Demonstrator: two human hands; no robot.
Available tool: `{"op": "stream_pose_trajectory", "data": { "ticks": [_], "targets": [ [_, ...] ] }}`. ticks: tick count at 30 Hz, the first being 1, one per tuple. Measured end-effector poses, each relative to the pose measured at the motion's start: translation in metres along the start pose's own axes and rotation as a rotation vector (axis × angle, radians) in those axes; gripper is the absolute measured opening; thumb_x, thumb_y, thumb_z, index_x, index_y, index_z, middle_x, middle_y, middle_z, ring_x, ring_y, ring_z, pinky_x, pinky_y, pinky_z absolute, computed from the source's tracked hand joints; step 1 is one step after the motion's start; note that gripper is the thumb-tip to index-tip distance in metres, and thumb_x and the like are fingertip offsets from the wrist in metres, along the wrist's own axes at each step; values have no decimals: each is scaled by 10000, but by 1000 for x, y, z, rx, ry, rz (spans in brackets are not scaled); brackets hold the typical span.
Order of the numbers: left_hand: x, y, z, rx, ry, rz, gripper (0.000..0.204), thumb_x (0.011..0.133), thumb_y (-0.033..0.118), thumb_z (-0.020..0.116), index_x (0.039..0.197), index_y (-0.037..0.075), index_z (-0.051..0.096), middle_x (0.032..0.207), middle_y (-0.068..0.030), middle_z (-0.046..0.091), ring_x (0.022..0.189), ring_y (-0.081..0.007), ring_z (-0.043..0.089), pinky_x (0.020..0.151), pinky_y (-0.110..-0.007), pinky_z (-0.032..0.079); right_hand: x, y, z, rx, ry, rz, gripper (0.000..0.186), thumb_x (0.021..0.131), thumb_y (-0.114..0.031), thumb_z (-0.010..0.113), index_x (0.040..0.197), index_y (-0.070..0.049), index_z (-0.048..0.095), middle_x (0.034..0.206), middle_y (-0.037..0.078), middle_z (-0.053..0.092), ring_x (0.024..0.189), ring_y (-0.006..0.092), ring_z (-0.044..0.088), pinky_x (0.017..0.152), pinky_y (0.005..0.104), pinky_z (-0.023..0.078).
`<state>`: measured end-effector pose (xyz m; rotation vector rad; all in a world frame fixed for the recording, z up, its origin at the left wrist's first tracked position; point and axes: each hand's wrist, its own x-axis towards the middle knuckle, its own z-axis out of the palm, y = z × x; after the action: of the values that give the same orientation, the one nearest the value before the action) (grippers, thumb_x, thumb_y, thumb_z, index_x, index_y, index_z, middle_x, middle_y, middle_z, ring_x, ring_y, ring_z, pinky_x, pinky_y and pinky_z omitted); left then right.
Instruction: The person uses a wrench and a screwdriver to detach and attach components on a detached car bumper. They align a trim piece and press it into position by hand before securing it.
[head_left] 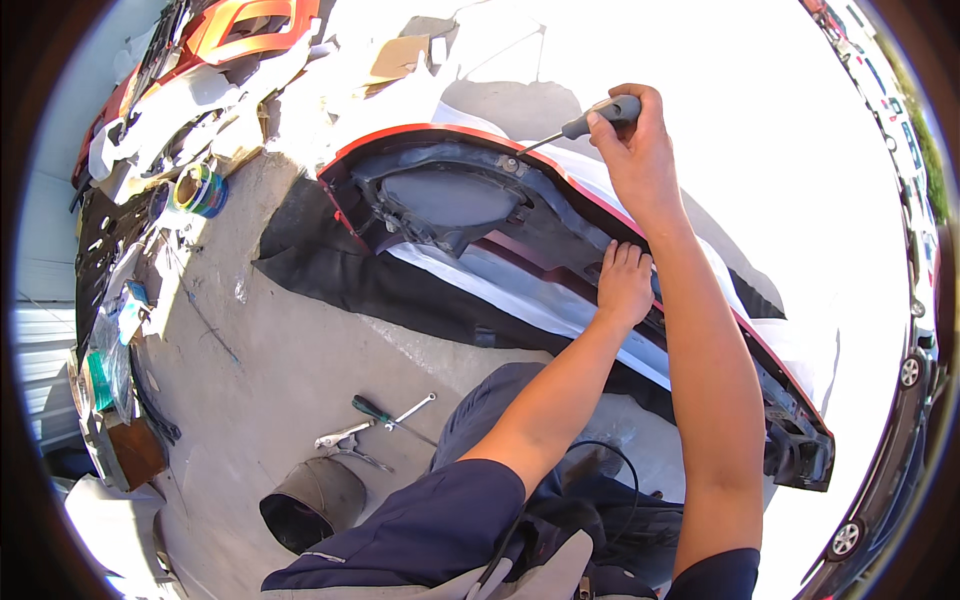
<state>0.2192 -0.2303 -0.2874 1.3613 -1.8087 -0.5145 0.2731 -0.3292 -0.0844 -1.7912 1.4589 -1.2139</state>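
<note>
A car bumper (560, 262), red along its outer edge with a dark inner side facing up, lies across the ground before me. My right hand (640, 150) is closed around the grey handle of a screwdriver (600, 117). Its shaft slants down to the left, and the tip meets a small round fastener (511, 166) on the bumper's dark upper edge. Lower down, my left hand (625, 285) grips the bumper near its middle, fingers bent over the inner edge; the thumb is hidden.
Black sheeting (340, 275) and white sheeting lie under the bumper. Nearer me on the concrete are a green-handled screwdriver (372, 408), a wrench (412, 408), locking pliers (345, 437) and a dark bucket (315, 500). Scrap and an orange panel (250, 30) crowd the left; parked cars (880, 470) line the right.
</note>
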Motion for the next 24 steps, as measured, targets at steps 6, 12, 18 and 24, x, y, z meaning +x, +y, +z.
{"op": "stream_pose_trajectory", "data": {
  "ticks": [6,12,18,24],
  "targets": [
    [-3,-10,-4,-23,27,-3,262,890,106,542,1084,9,688,1199,-186,629,1308,-345,512,1233,-499,258,-5,2,17,-11,-16,45,392,961,-187,695,1257,-15,505,943,131,694,860,219,699,821,351,546],
    [1,1,-2,-32,32,-1,261,893,116,541,1076,3,690,1183,-180,634,1298,-342,516,1232,-494,259,-1,-3,13,-8,-33,25,411,957,-192,706,1271,-3,519,980,124,677,902,201,687,824,344,542],
    [-2,-10,-4,-8,29,-12,259,892,122,544,1068,6,694,1182,-173,636,1295,-335,517,1231,-488,262,3,-38,20,-431,-106,-5,407,981,-305,696,1242,-31,547,911,154,732,817,273,711,778,391,555],
    [-2,-3,-3,-2,-18,-11,266,894,125,543,1080,10,694,1192,-167,638,1299,-332,514,1232,-485,263,37,-46,25,-564,-240,-271,377,987,-323,653,1227,-41,583,876,169,732,845,339,727,775,430,565]
  ]
}}
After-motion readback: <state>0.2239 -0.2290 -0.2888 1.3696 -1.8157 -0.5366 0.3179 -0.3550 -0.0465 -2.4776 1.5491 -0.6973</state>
